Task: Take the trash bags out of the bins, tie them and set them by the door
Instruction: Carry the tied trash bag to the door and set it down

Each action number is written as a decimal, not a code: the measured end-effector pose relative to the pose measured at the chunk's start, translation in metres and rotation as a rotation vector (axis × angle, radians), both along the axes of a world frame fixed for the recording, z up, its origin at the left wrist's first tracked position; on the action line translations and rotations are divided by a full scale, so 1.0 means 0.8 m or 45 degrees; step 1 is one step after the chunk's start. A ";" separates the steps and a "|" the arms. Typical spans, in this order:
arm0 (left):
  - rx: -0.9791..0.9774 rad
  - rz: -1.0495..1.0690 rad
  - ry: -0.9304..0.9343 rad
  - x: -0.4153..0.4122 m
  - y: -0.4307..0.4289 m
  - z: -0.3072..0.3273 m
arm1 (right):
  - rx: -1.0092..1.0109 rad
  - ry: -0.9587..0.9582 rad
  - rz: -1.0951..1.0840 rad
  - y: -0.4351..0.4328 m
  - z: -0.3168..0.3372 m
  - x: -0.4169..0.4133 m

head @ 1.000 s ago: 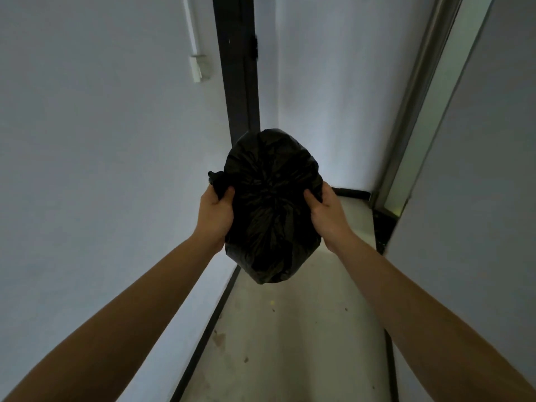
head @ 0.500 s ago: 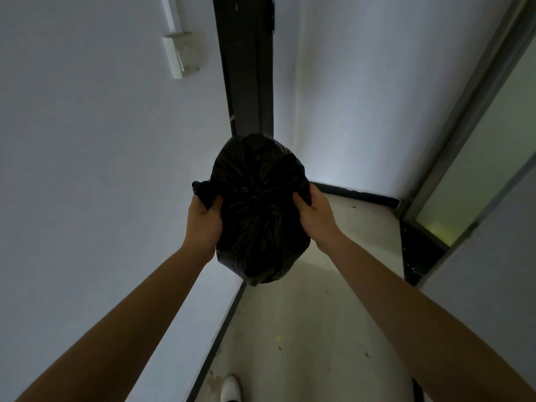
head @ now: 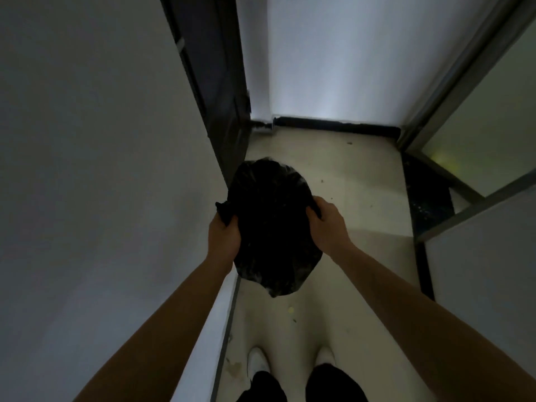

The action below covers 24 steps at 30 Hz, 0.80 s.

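Observation:
A full black trash bag (head: 271,227) hangs in front of me above the pale floor, held between both hands. My left hand (head: 224,236) grips its left side, where a twisted tail of plastic sticks out. My right hand (head: 326,224) clasps its right side. The dark door (head: 214,91) stands just beyond the bag at the left. Whether the bag touches the floor cannot be told.
A narrow corridor: a white wall (head: 87,169) at the left, a white wall with black skirting (head: 333,124) ahead, a glass partition with a metal frame (head: 464,158) at the right. My white shoes (head: 258,362) stand on the floor below, near small bits of litter.
The view has tilted down, so the floor and my feet show. The bag and both hands have sunk lower, closer to the door's foot. The grip is the same.

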<state>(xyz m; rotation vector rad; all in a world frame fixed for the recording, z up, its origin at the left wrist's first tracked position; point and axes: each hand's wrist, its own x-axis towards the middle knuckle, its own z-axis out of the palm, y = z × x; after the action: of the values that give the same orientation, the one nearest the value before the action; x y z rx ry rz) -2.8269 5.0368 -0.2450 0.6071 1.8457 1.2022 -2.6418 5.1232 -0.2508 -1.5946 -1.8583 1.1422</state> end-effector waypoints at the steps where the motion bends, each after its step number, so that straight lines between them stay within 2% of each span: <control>1: -0.069 -0.025 -0.004 -0.002 0.009 -0.032 | -0.065 -0.045 0.010 0.009 -0.034 0.000; 7: -0.446 -0.158 0.104 -0.026 0.041 -0.272 | -0.311 -0.298 0.100 0.040 -0.282 -0.004; 12: -0.633 -0.026 -0.072 -0.038 0.037 -0.476 | -0.431 -0.399 0.224 0.030 -0.495 -0.022; 15: -0.714 0.066 -0.092 -0.042 0.025 -0.578 | -0.493 -0.448 0.236 0.018 -0.602 -0.031; 20: -0.628 0.298 0.030 -0.052 0.012 -0.685 | -0.472 -0.424 0.224 0.024 -0.716 -0.053; 24: -0.581 0.323 0.191 -0.062 0.001 -0.731 | -0.469 -0.419 0.213 0.028 -0.767 -0.070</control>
<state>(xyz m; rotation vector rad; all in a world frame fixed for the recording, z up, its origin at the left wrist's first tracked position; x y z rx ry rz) -2.8763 5.0378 -0.8298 0.2149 2.2817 0.8579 -2.6981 5.1460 -0.8642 -1.9565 -2.1135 1.4327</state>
